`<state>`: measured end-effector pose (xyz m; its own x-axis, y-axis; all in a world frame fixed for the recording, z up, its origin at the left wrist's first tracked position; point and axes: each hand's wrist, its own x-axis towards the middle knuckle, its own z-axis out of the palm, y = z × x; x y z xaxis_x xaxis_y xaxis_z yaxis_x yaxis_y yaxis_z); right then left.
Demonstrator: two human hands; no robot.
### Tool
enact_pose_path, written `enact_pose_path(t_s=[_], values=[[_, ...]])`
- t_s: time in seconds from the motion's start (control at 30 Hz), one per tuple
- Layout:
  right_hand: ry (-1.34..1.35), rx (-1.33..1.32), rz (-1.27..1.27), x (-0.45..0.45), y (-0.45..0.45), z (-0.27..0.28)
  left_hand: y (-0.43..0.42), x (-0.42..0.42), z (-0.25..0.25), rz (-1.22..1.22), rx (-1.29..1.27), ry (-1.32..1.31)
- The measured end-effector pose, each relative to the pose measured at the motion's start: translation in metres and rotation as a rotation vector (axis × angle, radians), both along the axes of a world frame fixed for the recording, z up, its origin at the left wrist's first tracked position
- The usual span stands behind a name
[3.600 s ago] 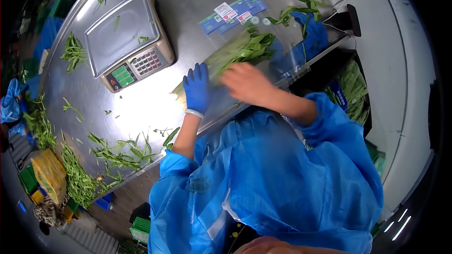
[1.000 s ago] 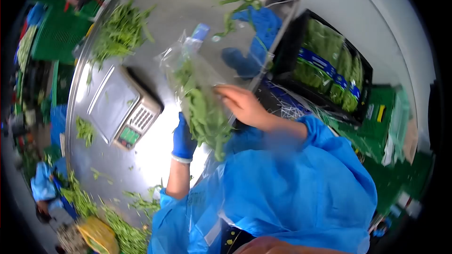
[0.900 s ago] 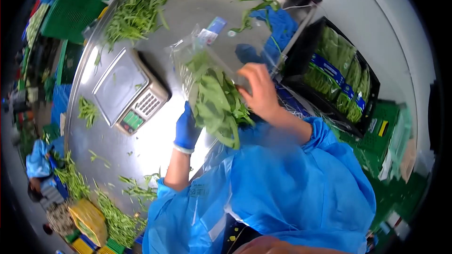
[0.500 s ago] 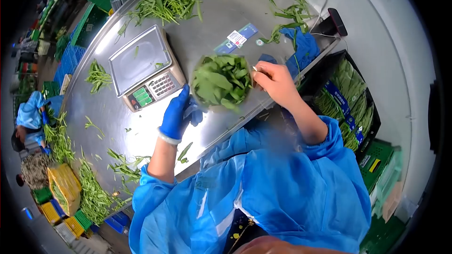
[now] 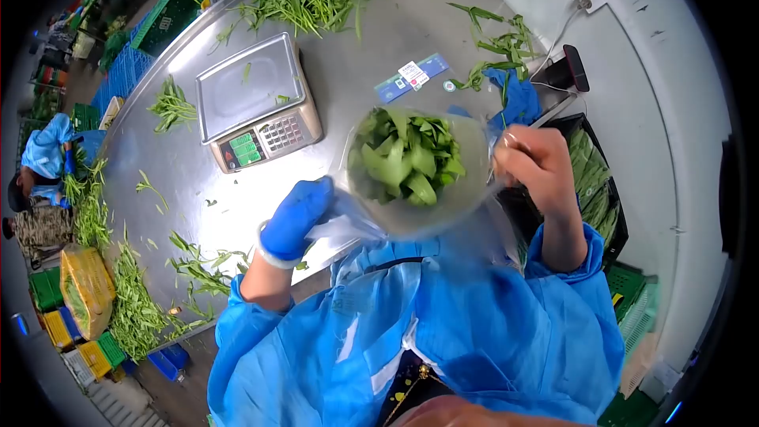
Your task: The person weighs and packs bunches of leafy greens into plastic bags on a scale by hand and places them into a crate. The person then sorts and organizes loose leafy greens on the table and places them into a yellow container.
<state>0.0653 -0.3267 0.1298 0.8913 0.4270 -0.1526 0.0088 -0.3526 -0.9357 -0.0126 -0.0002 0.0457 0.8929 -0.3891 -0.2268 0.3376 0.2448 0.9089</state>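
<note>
A clear plastic bag (image 5: 477, 178) is stretched between my two hands over the front edge of the steel table, its mouth spread wide toward me. Inside it lie cut leafy greens (image 5: 411, 156). My left hand (image 5: 299, 217), in a blue glove, is closed on the bag's left edge. Bare, my right hand (image 5: 538, 162) pinches the bag's right edge between thumb and fingers. Beyond the bag, a blue printed strip (image 5: 393, 88) with a white label (image 5: 413, 75) lies on the table. To the left stands a digital scale (image 5: 251, 88) with a few leaf bits on its pan.
Piles of loose greens lie at the table's far side (image 5: 308, 0) and left edge (image 5: 134, 308). A blue glove-like bundle (image 5: 514, 95) sits by a small black device (image 5: 571, 69) at right. A black crate of bagged greens (image 5: 589, 182) stands beside me. A co-worker (image 5: 46, 150) is far left.
The bag has come closer to my body and its mouth is spread wider. My right hand has moved right and toward me, my left hand slightly toward me.
</note>
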Motion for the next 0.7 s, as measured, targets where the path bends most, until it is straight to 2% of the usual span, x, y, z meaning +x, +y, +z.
enact_pose_path(t_s=[0.03, 0.07, 0.1, 0.2, 0.23, 0.3, 0.37, 0.4, 0.43, 0.5, 0.53, 0.6, 0.63, 0.67, 0.7], values=[[-0.008, -0.002, 0.001, 0.003, 0.008, 0.001, -0.010, 0.008, 0.011, -0.003, 0.062, -0.047], [-0.493, -0.212, -0.089, 0.005, 0.024, 0.002, 0.000, 0.010, -0.030, -0.057, 0.133, 0.076], [-0.980, -0.422, -0.179, 0.007, 0.037, 0.004, -0.018, 0.015, -0.010, 0.004, 0.224, 0.028], [-0.983, -0.326, 0.215, -0.012, 0.062, 0.008, -0.022, 0.013, -0.015, -0.069, 0.284, 0.040], [-0.976, -0.367, 0.345, -0.016, 0.073, 0.004, -0.026, 0.012, -0.011, -0.045, 0.330, 0.076], [-0.858, -0.513, 0.481, -0.015, 0.092, -0.016, -0.030, 0.015, -0.013, -0.017, 0.373, 0.110], [-0.786, -0.552, 0.549, -0.007, 0.093, -0.010, -0.029, 0.019, -0.023, -0.052, 0.315, -0.051], [-0.724, -0.588, 0.610, -0.004, 0.094, -0.004, -0.026, 0.022, -0.017, -0.107, 0.416, -0.098], [-0.799, -0.539, 0.545, -0.008, 0.079, 0.015, -0.023, 0.024, -0.014, -0.097, 0.413, -0.101], [-1.170, -0.272, 0.213, -0.024, 0.036, 0.059, -0.023, 0.025, -0.012, -0.070, -0.043, -0.005], [-1.396, -0.136, -0.024, -0.027, 0.009, 0.076, -0.017, 0.026, -0.006, -0.125, -0.067, 0.032], [-1.841, 0.120, -0.526, -0.020, -0.035, 0.123, -0.014, 0.020, -0.008, -0.057, -0.119, 0.061], [-1.956, 0.188, -0.674, -0.019, -0.046, 0.141, -0.016, 0.018, -0.004, -0.015, -0.129, 0.080], [-1.980, 0.197, -0.737, -0.018, -0.054, 0.144, -0.015, 0.019, -0.010, -0.023, -0.140, 0.069], [-1.921, 0.157, -0.768, -0.016, -0.056, 0.133, -0.009, 0.018, -0.022, -0.031, -0.038, -0.022]])
